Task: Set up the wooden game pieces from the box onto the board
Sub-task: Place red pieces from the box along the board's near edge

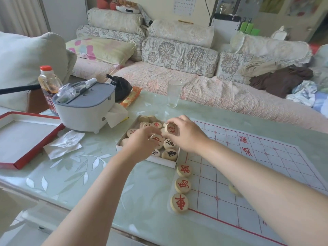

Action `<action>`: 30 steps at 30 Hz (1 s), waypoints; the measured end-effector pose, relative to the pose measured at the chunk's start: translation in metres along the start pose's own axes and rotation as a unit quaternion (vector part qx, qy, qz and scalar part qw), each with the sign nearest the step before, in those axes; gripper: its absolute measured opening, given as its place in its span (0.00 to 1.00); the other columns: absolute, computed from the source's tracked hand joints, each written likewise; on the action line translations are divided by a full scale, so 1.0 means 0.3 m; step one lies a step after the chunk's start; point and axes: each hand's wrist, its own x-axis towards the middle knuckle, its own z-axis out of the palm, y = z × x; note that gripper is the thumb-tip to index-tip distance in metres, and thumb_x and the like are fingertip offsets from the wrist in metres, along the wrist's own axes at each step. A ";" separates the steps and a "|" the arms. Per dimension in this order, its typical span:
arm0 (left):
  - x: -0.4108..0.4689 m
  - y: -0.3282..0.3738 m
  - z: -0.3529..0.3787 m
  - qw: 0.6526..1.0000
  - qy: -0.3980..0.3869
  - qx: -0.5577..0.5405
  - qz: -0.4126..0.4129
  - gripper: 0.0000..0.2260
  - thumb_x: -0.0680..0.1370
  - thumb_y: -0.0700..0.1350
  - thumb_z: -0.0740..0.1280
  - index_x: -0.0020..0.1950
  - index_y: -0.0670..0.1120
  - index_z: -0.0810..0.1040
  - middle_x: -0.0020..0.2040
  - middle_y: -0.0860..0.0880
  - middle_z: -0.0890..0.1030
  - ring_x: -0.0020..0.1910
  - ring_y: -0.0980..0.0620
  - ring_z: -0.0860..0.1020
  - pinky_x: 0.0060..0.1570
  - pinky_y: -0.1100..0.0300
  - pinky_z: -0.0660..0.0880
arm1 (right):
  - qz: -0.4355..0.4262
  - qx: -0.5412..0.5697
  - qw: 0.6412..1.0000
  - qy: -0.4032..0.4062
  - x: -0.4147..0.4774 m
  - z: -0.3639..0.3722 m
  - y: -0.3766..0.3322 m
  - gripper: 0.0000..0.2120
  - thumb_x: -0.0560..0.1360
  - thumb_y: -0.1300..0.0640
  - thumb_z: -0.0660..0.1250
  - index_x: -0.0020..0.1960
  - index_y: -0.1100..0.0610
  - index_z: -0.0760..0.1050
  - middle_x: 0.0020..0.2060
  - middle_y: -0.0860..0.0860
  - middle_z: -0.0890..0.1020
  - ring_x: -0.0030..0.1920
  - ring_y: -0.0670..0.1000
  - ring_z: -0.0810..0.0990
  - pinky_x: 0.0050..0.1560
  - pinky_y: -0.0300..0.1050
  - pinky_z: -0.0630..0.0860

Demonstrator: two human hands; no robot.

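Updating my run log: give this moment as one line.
left hand: pinches red-marked piece | right hand: holds lifted piece over box | board: three pieces on edge

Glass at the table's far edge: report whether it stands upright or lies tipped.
Upright: the glass stands on its base on the table, rim upward.

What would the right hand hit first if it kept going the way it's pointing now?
Likely the loose pieces in the far corner of the box; the right hand, holding a piece, points up-left across it. If it clears them, the tissue comes next. Depth is unclear.
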 end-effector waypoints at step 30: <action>-0.119 0.221 0.244 0.981 -0.122 -0.149 -0.012 0.08 0.73 0.45 0.74 0.51 0.48 0.81 0.40 0.50 0.84 0.33 0.56 0.79 0.34 0.63 0.74 | 0.037 0.092 0.994 -0.038 -0.492 -0.159 0.186 0.29 0.71 0.47 0.75 0.69 0.42 0.68 0.58 0.39 0.74 0.43 0.36 0.74 0.48 0.33 0.69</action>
